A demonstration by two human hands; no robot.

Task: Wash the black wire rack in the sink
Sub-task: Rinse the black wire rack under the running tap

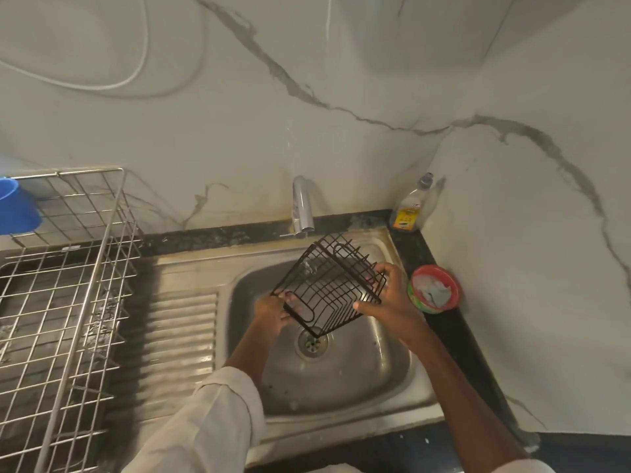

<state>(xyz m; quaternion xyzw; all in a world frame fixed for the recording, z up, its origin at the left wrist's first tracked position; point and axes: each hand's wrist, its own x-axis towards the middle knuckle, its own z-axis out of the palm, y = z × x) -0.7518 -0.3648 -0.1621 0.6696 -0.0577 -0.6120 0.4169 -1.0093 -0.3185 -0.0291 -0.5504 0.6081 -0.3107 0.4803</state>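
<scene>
The black wire rack (329, 285) is held tilted above the steel sink (345, 377), just under the chrome tap (302, 208). My left hand (273, 312) grips its lower left edge. My right hand (386, 295) grips its right side, with the fingers curled round the frame and the thumb on the near rim. Water splashes on the rack's upper part below the spout. The sink drain (312, 341) shows beneath the rack.
A dish soap bottle (411, 206) stands in the back corner on the dark counter. A red tub of paste soap (433, 288) sits right of the sink. A large steel wire drying basket (65, 295) fills the left, with a blue bowl (15, 206) behind it.
</scene>
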